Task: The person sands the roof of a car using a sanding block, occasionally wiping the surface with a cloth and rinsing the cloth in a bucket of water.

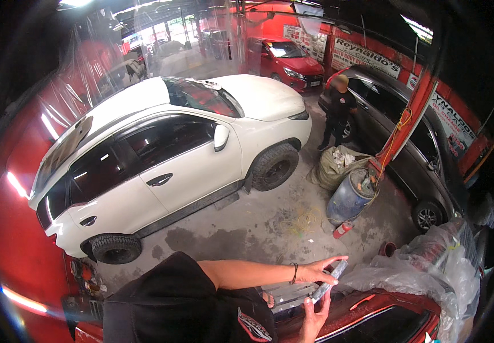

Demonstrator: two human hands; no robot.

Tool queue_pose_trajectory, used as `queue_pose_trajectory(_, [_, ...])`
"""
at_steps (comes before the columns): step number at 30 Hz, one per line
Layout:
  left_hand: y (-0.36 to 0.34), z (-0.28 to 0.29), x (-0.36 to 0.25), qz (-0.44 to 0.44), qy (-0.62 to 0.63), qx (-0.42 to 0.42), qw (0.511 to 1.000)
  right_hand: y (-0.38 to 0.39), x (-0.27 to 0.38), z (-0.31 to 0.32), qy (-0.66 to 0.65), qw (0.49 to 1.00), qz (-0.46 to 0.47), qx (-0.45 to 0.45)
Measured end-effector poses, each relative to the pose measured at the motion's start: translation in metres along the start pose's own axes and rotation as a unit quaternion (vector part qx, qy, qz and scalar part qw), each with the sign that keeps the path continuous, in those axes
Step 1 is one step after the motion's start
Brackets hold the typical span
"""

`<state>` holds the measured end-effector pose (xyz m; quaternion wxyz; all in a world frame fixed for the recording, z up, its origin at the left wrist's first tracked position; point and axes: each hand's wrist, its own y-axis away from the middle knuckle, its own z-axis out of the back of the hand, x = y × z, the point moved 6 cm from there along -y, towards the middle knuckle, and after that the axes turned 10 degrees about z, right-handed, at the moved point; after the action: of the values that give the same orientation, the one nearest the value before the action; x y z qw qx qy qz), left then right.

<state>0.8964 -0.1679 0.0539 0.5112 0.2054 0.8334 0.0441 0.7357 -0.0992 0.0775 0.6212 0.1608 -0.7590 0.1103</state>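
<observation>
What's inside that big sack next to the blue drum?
Crumpled, whitish material shows at the mouth of the sack, beside the blue drum. Anything deeper is covered by that top layer and the sack's sides.

1 bar (322, 292), prob. 4+ cars (195, 151)

Your hands (316, 271) partly hid slim grey object (338, 271); its kind was too small to tell. Lower edge cut off your right forearm and near red car (385, 327). Red post (410, 123) hid part of dark car (421, 180) behind it.
</observation>
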Motion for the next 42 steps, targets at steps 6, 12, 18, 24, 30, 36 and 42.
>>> queue_pose_trajectory(6, [-0.005,-0.009,-0.008,-0.071,-0.052,-0.039,0.995,-0.007,-0.013,0.017,0.014,0.999,0.046,0.015])
queue_pose_trajectory(12, [-0.020,-0.047,0.020,-0.068,-0.089,0.009,0.994,0.015,-0.015,0.055,0.050,0.990,0.021,-0.133])
queue_pose_trajectory(18, [-0.045,-0.124,0.047,-0.086,-0.125,0.124,0.981,0.078,0.014,0.098,0.110,0.958,0.058,-0.260])
queue_pose_trajectory(24, [-0.048,-0.187,0.071,-0.132,-0.184,0.216,0.950,0.137,0.034,0.110,0.120,0.926,0.042,-0.355])
queue_pose_trajectory(30, [-0.047,-0.178,0.079,-0.073,-0.135,0.236,0.960,0.149,0.025,0.112,0.094,0.937,0.081,-0.327])
queue_pose_trajectory(36, [-0.021,-0.101,0.074,-0.008,-0.049,0.209,0.977,0.122,0.013,0.093,0.133,0.956,0.020,-0.261])
queue_pose_trajectory(42, [0.017,-0.051,0.045,0.106,0.068,0.175,0.977,0.079,0.048,0.055,0.261,0.951,0.063,-0.155])
